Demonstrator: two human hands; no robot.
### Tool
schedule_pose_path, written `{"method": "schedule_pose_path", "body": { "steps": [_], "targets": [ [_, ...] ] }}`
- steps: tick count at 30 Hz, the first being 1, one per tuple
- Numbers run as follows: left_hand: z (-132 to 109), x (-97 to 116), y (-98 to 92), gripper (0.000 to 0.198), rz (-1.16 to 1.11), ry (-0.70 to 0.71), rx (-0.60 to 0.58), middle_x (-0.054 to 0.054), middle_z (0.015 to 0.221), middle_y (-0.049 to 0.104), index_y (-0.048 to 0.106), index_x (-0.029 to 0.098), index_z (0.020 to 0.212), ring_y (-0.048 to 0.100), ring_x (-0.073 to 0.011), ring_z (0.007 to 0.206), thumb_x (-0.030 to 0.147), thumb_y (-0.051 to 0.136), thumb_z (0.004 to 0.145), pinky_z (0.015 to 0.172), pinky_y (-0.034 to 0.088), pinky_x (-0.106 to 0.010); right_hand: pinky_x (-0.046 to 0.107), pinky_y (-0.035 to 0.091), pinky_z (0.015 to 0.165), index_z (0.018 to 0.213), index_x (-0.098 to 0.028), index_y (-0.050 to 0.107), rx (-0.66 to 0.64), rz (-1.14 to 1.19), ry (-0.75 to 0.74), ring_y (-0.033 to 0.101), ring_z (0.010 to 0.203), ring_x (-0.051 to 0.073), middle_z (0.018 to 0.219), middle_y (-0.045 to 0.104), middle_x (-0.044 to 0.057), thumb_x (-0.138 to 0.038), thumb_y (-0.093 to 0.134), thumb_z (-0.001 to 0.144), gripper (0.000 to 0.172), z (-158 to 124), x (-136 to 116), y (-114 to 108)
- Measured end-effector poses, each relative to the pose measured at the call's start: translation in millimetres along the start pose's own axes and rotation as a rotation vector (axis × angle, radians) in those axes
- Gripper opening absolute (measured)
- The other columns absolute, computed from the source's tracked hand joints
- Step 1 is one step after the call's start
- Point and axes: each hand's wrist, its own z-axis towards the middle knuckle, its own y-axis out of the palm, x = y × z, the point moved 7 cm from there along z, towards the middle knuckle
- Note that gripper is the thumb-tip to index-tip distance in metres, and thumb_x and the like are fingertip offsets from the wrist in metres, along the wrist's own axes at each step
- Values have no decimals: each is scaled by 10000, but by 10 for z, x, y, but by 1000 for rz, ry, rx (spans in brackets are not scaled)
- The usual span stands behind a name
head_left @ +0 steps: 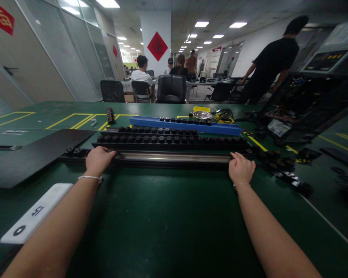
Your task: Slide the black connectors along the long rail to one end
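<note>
A long black rail [171, 166] with a shiny silver strip [174, 156] along it lies crosswise in front of me. My left hand [99, 159] is closed at the strip's left end, thumb and fingers together; a small dark part at its fingertips is too unclear to name. At the right end my right hand [241, 168] has its fingers bent onto the rail. Several small black wheel-like parts [72, 150] sit on the rail left of my left hand. Just behind lies another black rail [174, 146] carrying a row of black toothed wheels [153, 139].
A blue channel [185, 125] and a metal bowl [202, 115] lie farther back on the green table [168, 224]. To the left are a dark flat panel [37, 154] and a white device [36, 214]. Black parts [295, 183] and a dark equipment rack [307, 104] stand right. People are beyond.
</note>
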Motion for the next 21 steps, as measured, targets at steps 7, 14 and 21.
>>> {"method": "schedule_pose_path", "body": {
  "steps": [7, 14, 21],
  "targets": [
    [-26, 64, 24, 427, -15, 30, 20, -141, 966, 695, 687, 181, 901, 620, -323, 948, 534, 566, 692, 749, 477, -381, 501, 238, 1029, 1125, -195, 661, -19, 2, -2, 516, 962, 228, 1193, 612, 79, -241, 333, 813, 455, 2, -13, -5],
    [-88, 172, 72, 399, -18, 65, 15, -129, 920, 705, 698, 204, 850, 630, -332, 927, 538, 541, 700, 731, 480, -387, 472, 241, 1032, 1118, -200, 665, 5, -16, 3, 528, 945, 219, 1205, 616, 60, -246, 344, 807, 449, -7, -8, -10],
    [-131, 240, 83, 428, -45, 68, 21, -136, 976, 699, 694, 196, 910, 620, -334, 973, 536, 549, 695, 775, 482, -398, 487, 252, 1030, 1119, -201, 665, -6, -11, 2, 528, 956, 222, 1201, 617, 67, -237, 348, 809, 445, -1, -21, -20]
  ]
}}
